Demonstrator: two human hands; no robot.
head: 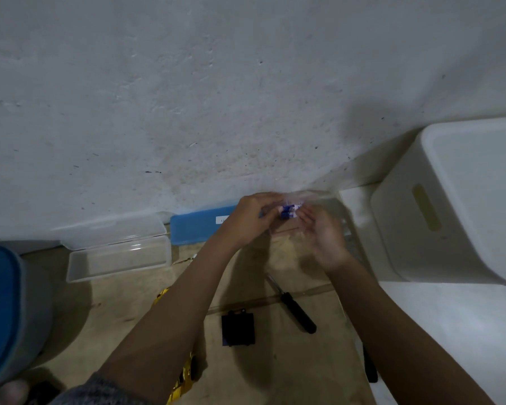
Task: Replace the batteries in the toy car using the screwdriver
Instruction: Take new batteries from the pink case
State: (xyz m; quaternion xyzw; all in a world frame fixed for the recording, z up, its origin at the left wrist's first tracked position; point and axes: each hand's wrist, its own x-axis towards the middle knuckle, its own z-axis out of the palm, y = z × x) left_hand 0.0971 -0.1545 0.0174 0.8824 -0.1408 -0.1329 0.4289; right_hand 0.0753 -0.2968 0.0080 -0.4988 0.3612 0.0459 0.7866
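Both hands are raised together near the wall. Left hand [250, 219]: fingers curled and pinching one end of a small pack of blue batteries [288, 212]. Right hand [323, 239]: palm toward the camera, fingers half-open at the other end of the pack; contact looks likely, but blur makes it hard to confirm. A clear plastic wrapper or case appears to surround the batteries.

On the cardboard sheet [289, 366] below: black-handled screwdriver [297, 312] lying flat, with a black battery cover [238, 328] near it to its left. The yellow toy car [184, 372] is mostly hidden under the left forearm.

Against the wall: open clear plastic box [119, 254], with a blue lid [197, 229] just beside it. White bin [456, 206] at right.
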